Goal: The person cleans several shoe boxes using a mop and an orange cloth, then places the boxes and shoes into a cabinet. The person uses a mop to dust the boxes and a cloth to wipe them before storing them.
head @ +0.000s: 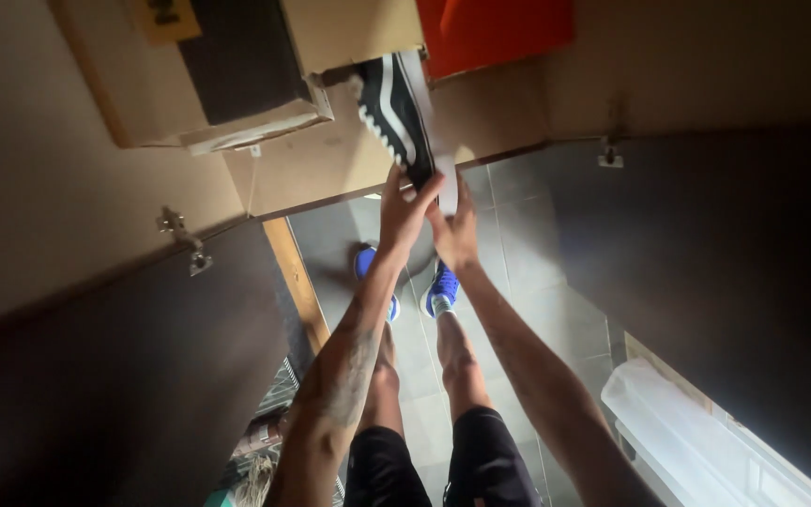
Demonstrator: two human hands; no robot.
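Both hands (429, 218) hold sneaker (396, 117), cupboard shelf (349, 160).

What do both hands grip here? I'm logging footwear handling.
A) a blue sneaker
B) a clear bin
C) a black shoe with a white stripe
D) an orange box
C: the left hand and right hand meet on the heel end of the black shoe.

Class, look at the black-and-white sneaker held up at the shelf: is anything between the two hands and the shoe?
Nothing visible. The left hand and right hand both grip the black-and-white sneaker at its near end. Its far end sits between a cardboard box and an orange box.
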